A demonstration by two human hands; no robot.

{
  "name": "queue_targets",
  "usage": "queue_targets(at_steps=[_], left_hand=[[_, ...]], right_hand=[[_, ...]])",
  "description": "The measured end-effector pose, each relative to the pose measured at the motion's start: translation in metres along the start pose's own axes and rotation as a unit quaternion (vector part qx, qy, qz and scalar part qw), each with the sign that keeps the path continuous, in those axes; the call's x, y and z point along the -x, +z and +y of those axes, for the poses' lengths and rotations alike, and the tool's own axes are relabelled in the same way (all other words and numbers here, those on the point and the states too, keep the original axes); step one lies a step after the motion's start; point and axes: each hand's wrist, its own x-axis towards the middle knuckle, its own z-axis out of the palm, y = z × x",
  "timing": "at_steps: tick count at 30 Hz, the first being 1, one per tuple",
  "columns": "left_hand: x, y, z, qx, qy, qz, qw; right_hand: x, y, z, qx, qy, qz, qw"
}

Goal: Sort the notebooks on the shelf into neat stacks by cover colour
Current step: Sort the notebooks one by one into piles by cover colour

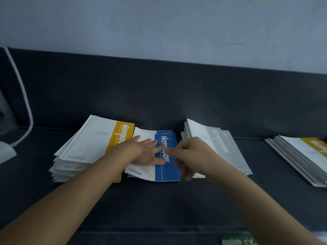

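You're prob. in a stationery shop or stock rm. Evidence: a long dark shelf (159, 96) against a plain blue-grey wall (159, 23), carrying many copies of one notebook design in piles: yellow pile (85, 147) at left, blue pile (166, 172) just beside it, grey pile (226, 144) next, yellow-topped pile (297, 156) well apart at right. Same "Notebook" print on the covers, i.e. stock qty. White cable (23, 96) and white base (7, 152) at left edge; can't tell what they belong to.

Blue notebooks (167, 174) pressed by left hand (146, 152), right hand (192, 154) blurred at their 3 o'clock edge, yellow stack (92, 144) set at 9 o'clock
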Motion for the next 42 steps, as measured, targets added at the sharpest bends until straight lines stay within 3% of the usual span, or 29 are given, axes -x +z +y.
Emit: queue_targets(at_steps=[4, 7, 11, 14, 24, 30, 33, 38, 42], left_hand=[[-0.010, -0.011, 0.001, -0.019, -0.005, 0.001, 1.000], [-0.014, -0.012, 0.003, 0.059, -0.029, 0.110, 0.992], [-0.010, -0.033, 0.043, 0.167, -0.034, 0.339, 0.925], [-0.005, -0.059, 0.102, 0.204, 0.016, 0.415, 0.886], [-0.057, -0.089, 0.271, 0.156, -0.035, 0.293, 0.943], [-0.084, -0.101, 0.331, 0.148, -0.030, 0.235, 0.960], [-0.091, -0.108, 0.347, 0.143, -0.029, 0.217, 0.965], [-0.104, -0.115, 0.367, 0.159, -0.013, 0.202, 0.966], [-0.114, -0.119, 0.384, 0.309, 0.005, 0.152, 0.939]], right_hand=[[-0.005, -0.025, 0.010, 0.078, -0.115, 0.187, 0.972], [-0.003, -0.048, 0.028, 0.132, -0.146, 0.276, 0.941], [-0.002, -0.093, 0.065, 0.220, -0.136, 0.300, 0.918], [0.004, -0.132, 0.093, 0.279, -0.082, 0.285, 0.913], [0.038, -0.299, 0.215, 0.361, 0.110, 0.299, 0.877], [0.036, -0.348, 0.268, 0.364, 0.222, 0.221, 0.877], [0.032, -0.353, 0.281, 0.354, 0.226, 0.190, 0.887], [0.030, -0.354, 0.282, 0.351, 0.210, 0.211, 0.888], [0.026, -0.352, 0.281, 0.357, 0.204, 0.201, 0.889]])
